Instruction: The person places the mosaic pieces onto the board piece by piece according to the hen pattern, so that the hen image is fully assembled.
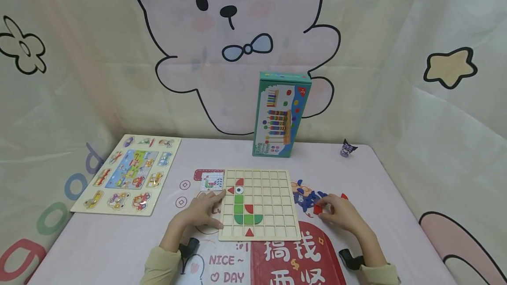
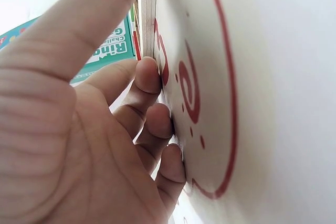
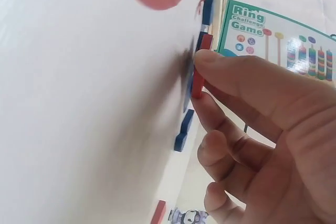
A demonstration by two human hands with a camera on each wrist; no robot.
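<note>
A wooden grid board (image 1: 277, 221) lies mid-table, with green squares (image 1: 239, 208), green rounded pieces, red pieces and an eye tile (image 1: 239, 190) set in a bird-like shape. Along its left edge rests my left hand (image 1: 203, 210), index finger and thumb touching the edge; in the left wrist view the other fingers bend loosely against the tabletop. Right of the board, my right hand (image 1: 340, 212) pinches a flat red puzzle piece (image 3: 202, 69) between thumb and index finger. Several dark blue pieces (image 1: 304, 200) lie beside that hand, and another red piece (image 1: 343, 196) lies just behind it.
A pattern card (image 1: 212, 181) pokes out at the board's upper left. On the left lies a picture puzzle board (image 1: 89, 201). A green Ring Game box (image 1: 279, 118) stands at the back, with a small purple figure (image 1: 347, 148) to its right. Printed curtains surround the table.
</note>
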